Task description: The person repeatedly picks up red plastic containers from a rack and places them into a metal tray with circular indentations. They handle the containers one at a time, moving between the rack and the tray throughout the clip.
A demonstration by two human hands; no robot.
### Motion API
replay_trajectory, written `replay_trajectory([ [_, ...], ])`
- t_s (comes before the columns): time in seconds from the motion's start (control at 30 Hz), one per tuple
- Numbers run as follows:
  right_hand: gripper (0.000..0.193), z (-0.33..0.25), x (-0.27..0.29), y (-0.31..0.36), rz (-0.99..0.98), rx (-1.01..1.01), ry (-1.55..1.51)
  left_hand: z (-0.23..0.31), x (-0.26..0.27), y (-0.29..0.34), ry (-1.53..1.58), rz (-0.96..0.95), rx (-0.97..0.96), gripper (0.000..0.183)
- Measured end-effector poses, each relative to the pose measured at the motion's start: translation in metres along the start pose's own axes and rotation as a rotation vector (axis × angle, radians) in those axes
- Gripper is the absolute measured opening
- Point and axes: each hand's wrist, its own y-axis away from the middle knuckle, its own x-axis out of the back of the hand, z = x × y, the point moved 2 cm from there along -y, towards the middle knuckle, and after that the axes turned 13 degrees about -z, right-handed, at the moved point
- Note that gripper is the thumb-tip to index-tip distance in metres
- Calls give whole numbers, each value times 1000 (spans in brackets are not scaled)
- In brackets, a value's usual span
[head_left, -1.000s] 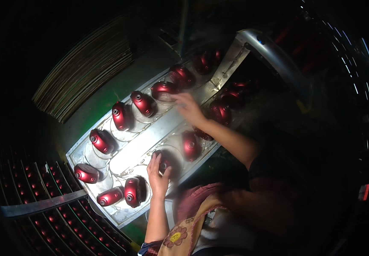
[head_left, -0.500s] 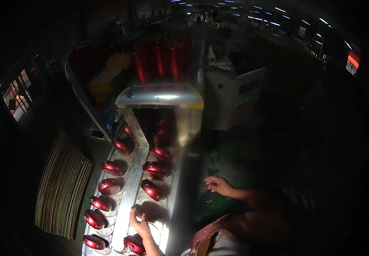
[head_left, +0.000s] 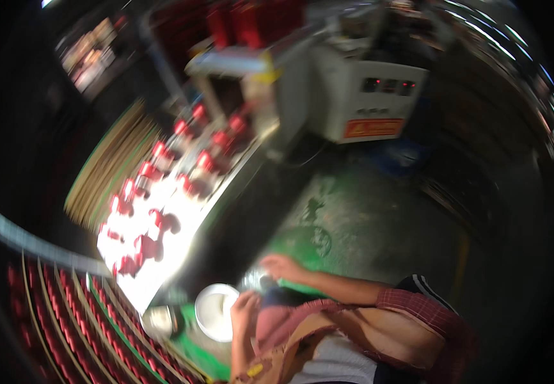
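My left hand (head_left: pixel 245 310) is beside the rim of a white bucket (head_left: pixel 201 315), its fingers blurred by motion and partly curled. I cannot make out whether anything is in them. My right hand (head_left: pixel 283 267) is in front of my body, a little farther off and to the right. Its fingers look loosely stretched out to the left, with nothing visible in them. Shiny red rounded parts (head_left: pixel 205 161) stand in two rows on the brightly lit metal conveyor (head_left: pixel 178 256) at the left, away from both hands.
The conveyor leads into a metal housing (head_left: pixel 226 64) with red cylinders (head_left: pixel 251 25) above. A control cabinet (head_left: pixel 379 96) with red displays stands right of it. Stacked boards (head_left: pixel 114 166) lean left of the conveyor. Racks of small red parts (head_left: pixel 85 326) fill the lower left.
My view has swung down and right, so the conveyor now slants at the left. My left hand has left the red parts on the conveyor and is by the bucket.
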Motion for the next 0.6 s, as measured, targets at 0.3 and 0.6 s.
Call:
replay_trajectory([
  [0.3,29,43,-78,51,-141,-126,99,-40,-13,123,-236,44,-52,27],
  [0.6,21,155,-293,56,-525,-415,232,-181,76,358,112,481,-58,31],
])
